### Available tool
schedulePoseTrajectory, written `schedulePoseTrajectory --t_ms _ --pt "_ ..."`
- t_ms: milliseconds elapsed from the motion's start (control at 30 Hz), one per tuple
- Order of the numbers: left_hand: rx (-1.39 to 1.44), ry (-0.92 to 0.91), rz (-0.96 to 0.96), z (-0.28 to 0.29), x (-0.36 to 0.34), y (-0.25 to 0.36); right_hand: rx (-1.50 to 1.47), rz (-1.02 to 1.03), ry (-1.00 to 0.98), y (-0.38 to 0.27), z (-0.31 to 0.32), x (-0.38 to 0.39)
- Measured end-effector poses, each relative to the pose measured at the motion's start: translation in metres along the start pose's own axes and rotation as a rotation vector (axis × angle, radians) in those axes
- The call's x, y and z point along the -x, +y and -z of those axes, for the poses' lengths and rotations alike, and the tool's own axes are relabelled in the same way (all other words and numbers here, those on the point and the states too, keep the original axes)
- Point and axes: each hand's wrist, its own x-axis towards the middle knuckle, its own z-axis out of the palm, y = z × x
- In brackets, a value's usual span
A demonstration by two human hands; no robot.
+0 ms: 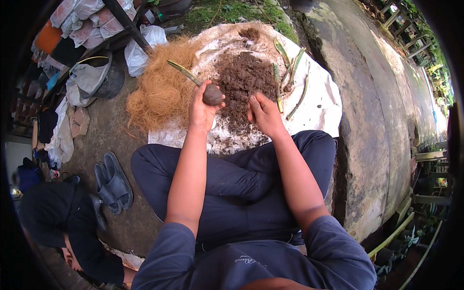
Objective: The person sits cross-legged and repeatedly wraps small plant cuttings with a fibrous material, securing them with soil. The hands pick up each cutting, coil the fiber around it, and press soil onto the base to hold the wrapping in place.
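Note:
My left hand (200, 110) is wrapped round a dark, rounded soil ball (212, 94). A long green leaf with pale edges (182, 72) sticks out of the ball toward the upper left. To the right, over the edge of the soil heap, my right hand (265, 112) has its fingers curled and pressed together; what they hold, if anything, is hidden. Loose brown soil (244, 72) lies heaped between and beyond my hands on a white woven sheet (321, 108). Several leafy plant cuttings (291, 72) rest on the sheet, right of the heap.
A pile of orange-brown fibre (162, 87) lies left of the soil. Dark sandals (114, 183) stand by my left knee. Another person in dark clothes (72, 217) is at the lower left. A bucket (110, 79) and bagged goods (94, 21) occupy the upper left. A concrete ledge (372, 121) runs along the right.

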Motion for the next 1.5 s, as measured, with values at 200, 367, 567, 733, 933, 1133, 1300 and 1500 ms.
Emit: schedulePoseTrajectory --t_ms 200,367,567,733,933,1133,1300,1500 --pt "-0.021 -0.003 0.009 -0.007 0.005 -0.001 0.291 0.280 -0.133 0.014 -0.033 0.015" --pt "0.209 0.043 0.069 -0.001 0.003 -0.008 0.265 -0.200 -0.352 -0.007 -0.034 0.010" --pt "0.273 0.010 0.113 -0.004 0.004 -0.008 -0.090 0.089 -0.073 -0.011 -0.039 0.015" --pt "0.217 0.014 0.097 0.001 0.003 -0.012 -0.072 0.113 -0.043 -0.025 -0.040 0.017" --pt "0.175 0.011 0.104 -0.002 0.003 -0.014 0.153 0.195 0.011 -0.023 -0.037 0.017" --pt "0.211 -0.072 0.117 -0.010 0.006 -0.021 0.150 0.281 0.048 -0.022 -0.040 0.016" --pt "0.422 -0.121 0.181 -0.015 0.009 -0.021 0.084 0.307 0.065 -0.015 -0.044 0.015" --pt "0.465 -0.104 0.156 -0.016 0.010 -0.019 0.000 0.262 0.057 -0.017 -0.048 0.017"
